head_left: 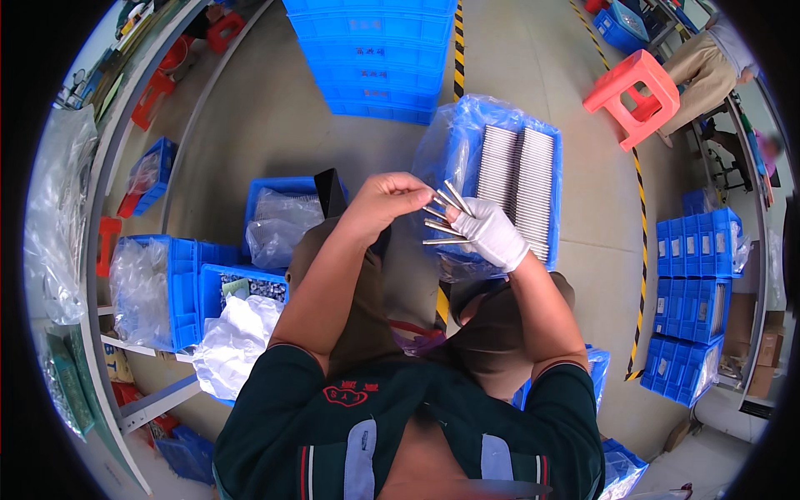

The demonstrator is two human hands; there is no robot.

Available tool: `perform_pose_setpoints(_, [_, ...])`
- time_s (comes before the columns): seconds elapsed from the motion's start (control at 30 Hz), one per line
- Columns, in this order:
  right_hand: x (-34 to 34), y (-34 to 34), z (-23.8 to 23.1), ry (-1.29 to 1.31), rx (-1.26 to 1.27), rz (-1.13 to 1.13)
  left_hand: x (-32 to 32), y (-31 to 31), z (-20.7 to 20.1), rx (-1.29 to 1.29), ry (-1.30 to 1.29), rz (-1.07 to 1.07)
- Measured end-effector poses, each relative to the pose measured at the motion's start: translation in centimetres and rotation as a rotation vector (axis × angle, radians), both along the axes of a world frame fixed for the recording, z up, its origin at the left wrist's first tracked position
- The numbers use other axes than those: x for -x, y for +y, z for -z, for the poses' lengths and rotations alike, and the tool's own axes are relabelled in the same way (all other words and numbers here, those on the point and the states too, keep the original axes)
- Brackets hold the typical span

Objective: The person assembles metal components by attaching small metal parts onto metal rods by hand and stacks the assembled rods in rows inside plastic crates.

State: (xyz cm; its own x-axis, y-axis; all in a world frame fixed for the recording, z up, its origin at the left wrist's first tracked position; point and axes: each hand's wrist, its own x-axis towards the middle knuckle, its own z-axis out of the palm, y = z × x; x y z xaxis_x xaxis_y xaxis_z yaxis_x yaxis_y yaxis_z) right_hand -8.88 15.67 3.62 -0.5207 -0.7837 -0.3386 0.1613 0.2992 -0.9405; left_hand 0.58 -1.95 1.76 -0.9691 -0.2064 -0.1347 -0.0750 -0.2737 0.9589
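Rods [443, 218]: 5, fanned | right gloved hand [493, 232] grasps them | left hand [385, 200] pinches 1

Floor [275, 117]: grey concrete, yellow-black striped tape [458, 50].
Crates: blue stacks [375, 58] ahead and [696, 308] right.
Seat: red plastic stool [633, 93].
Left: long workbench [96, 275].

A dark green short-sleeved shirt with a red chest emblem, brown trousers, a white glove on the right hand [493, 233], the left hand [385, 200] ungloved
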Motion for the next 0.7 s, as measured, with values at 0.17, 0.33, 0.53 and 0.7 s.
perform_pose_setpoints(0.17, [0.1, -0.1, 0.4, 0.089, -0.058, -0.046, -0.1, 0.1, 0.1, 0.028, 0.0, 0.045])
perform_pose_setpoints(0.33, [-0.4, -0.4, 1.1, 0.205, -0.033, -0.025, -0.3, 0.3, 0.2, 0.152, 0.065, 0.032])
perform_pose_setpoints(0.53, [-0.4, -0.4, 0.9, 0.104, -0.074, -0.036, -0.4, 0.0, 0.0, 0.097, -0.043, 0.052])
perform_pose_setpoints(0.7, [-0.6, -0.5, 0.3, 0.04, -0.09, -0.087, -0.4, -0.3, 0.2, 0.009, -0.055, 0.039])
